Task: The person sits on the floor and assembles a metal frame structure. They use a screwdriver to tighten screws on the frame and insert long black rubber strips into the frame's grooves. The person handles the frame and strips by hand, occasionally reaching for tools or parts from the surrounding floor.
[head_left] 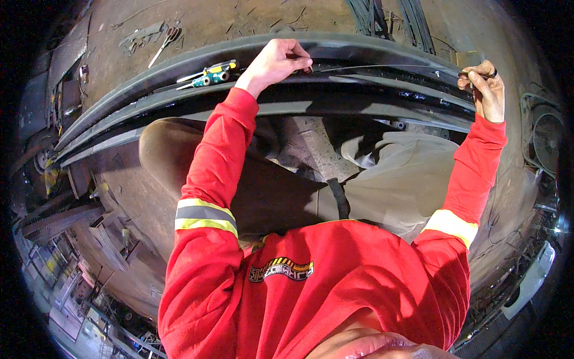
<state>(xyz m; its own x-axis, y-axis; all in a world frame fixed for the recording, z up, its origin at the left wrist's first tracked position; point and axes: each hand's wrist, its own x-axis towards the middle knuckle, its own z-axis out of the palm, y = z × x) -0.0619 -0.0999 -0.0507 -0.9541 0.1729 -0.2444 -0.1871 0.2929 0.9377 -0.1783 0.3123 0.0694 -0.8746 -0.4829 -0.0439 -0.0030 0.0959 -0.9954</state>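
A thin pale strip or wire [382, 66] stretches along a long dark metal channel [371, 51], from one hand toward the other. My left hand [280, 61] is closed in a pinch near its left end, fingertips low over the channel. At the right end my right hand [487, 90] pinches a small dark piece, with the strip running up to it; a dark ring-like band shows on one finger. Just left of my left hand, teal-handled tools [210, 78], which look like screwdrivers, rest on the channel beside a yellow-handled tool [222, 66].
The curved-looking metal lengths lie across my lap's far side. Beyond them, a tool with reddish-brown handles [172, 35] and dark metal strips [415, 27] lie on the brown floor. A round fan-like object [547, 134] stands at far right; metal scrap [113, 233] sits at left.
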